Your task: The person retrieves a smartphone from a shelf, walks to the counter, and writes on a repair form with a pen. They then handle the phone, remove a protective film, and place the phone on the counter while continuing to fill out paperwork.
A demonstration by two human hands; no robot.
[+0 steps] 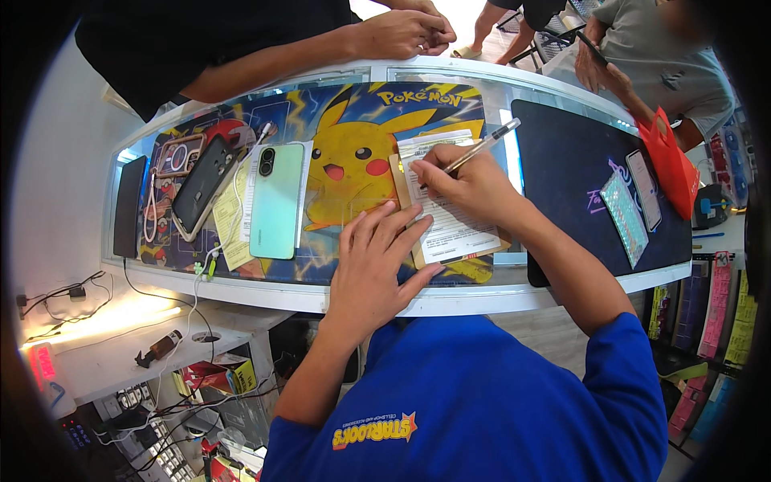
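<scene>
My right hand (464, 186) is closed around a clear-barrelled pen (491, 140), its tip toward a pad of printed forms (458, 233). The pad lies tilted on a mat with a yellow cartoon character (345, 153). My left hand (376, 259) rests flat with fingers spread, its fingertips at the pad's left edge. Left of it lies a mint-green smartphone (278, 213), back up, over a white paper. Beyond that are a yellow slip (228, 234), a white cable (239, 181) and a black phone case (198, 189). The pen tip is hidden behind my fingers.
A dark mat (554, 193) to the right bears a glittery case (625, 221) and a white-framed phone (642, 186). Beside them stands a red bag (673, 165). Across the counter, a person's clasped hands (405, 34) rest on its edge. Cables hang over a lower-left shelf (120, 353).
</scene>
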